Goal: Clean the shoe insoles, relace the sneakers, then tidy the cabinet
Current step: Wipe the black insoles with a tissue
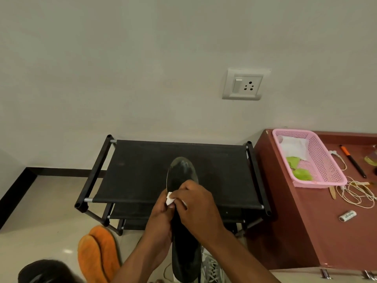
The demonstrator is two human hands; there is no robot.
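A long black insole (184, 172) stands lengthwise over the black fabric shoe rack (138, 170), its toe end pointing away from me. My left hand (159, 219) grips its left edge near the middle. My right hand (195, 205) pinches a small white wipe (169, 200) and presses it against the insole. Two orange insoles (98, 254) lie side by side on the floor at the lower left. A grey-white sneaker with laces (212, 268) shows under my right forearm, mostly hidden.
A brown cabinet (285, 221) stands to the right. On it sit a pink basket (318, 160) with white cloth and green items, white cord (357, 193), an orange-and-black pen (353, 160) and a small roll (347, 215). A wall socket (243, 84) is above. A dark object (44, 271) lies at the bottom left.
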